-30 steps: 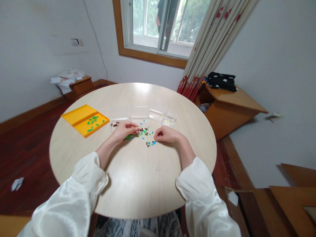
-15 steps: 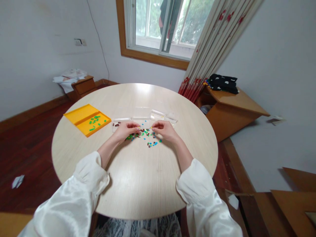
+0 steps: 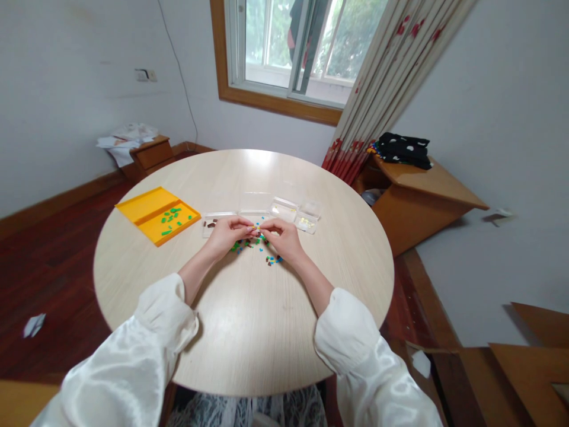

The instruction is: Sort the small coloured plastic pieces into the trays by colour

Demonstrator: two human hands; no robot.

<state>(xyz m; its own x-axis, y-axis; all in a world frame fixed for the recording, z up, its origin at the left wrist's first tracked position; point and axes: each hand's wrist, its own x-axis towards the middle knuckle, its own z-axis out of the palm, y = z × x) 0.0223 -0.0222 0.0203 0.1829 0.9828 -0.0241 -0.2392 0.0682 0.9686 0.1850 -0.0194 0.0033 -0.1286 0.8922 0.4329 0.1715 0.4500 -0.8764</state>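
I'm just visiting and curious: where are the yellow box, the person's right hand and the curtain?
Yellow box [image 3: 147, 205]: head view, on its bare upper panel.
Right hand [image 3: 285, 240]: head view, on the back of the hand.
Curtain [image 3: 380, 89]: head view, on the folds midway down.

One head-worn camera faces forward and down, above and well back from the grip of left hand [image 3: 224, 236] and right hand [image 3: 285, 239] — table [image 3: 253, 320] around it, window [image 3: 269, 44] beyond.
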